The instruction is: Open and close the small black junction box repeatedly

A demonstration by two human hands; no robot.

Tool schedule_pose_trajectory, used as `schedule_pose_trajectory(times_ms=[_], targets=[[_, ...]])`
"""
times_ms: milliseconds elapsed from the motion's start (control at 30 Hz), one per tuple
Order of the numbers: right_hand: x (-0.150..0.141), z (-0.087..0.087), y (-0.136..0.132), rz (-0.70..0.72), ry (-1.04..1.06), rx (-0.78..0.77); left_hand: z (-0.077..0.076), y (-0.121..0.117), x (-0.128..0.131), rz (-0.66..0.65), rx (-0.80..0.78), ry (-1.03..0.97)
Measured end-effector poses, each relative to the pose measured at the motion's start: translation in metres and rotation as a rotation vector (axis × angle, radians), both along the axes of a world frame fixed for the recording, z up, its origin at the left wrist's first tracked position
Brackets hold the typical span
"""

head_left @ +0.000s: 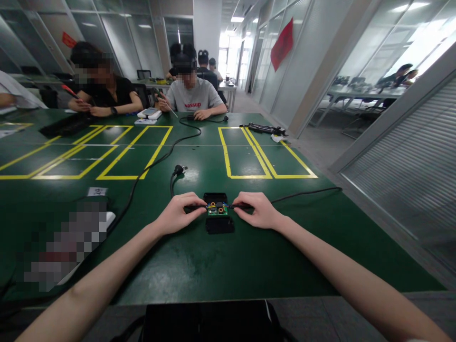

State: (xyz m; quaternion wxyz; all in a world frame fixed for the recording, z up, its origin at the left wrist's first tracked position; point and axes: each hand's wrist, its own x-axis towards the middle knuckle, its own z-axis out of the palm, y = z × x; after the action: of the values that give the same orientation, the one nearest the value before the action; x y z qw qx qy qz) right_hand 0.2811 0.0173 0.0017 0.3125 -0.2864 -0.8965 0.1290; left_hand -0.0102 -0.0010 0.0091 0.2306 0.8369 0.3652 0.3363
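Between my hands is a small green circuit board with copper-wound coils on it. My left hand pinches the black cable at the board's left end, where coloured wires show. On the other side, my right hand is closed on the black cable that runs off to the right. One black plastic case half lies just behind the board; the other case half lies in front of it. A power plug on a black cord rests on the table beyond my left hand.
Yellow tape rectangles mark the green table. A long black cord crosses it on the left, near a blurred white-edged object and a paper label. Black tools lie at the far right. Two people sit opposite.
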Motion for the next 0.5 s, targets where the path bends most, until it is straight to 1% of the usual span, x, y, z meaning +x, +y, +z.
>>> schedule_pose_trajectory(times_ms=[100, 200, 333, 500], targets=[[-0.002, 0.003, -0.010, 0.075, -0.006, 0.004, 0.001, -0.006, 0.003, -0.097, -0.090, -0.003], [-0.004, 0.001, -0.013, 0.143, -0.037, -0.006, 0.000, -0.008, 0.003, -0.169, -0.149, 0.032], [-0.005, -0.005, -0.009, 0.136, -0.081, -0.039, 0.001, -0.007, 0.003, -0.188, -0.161, 0.062], [-0.008, -0.008, -0.006, 0.100, -0.101, -0.031, 0.000, -0.004, 0.002, -0.147, -0.089, 0.115]])
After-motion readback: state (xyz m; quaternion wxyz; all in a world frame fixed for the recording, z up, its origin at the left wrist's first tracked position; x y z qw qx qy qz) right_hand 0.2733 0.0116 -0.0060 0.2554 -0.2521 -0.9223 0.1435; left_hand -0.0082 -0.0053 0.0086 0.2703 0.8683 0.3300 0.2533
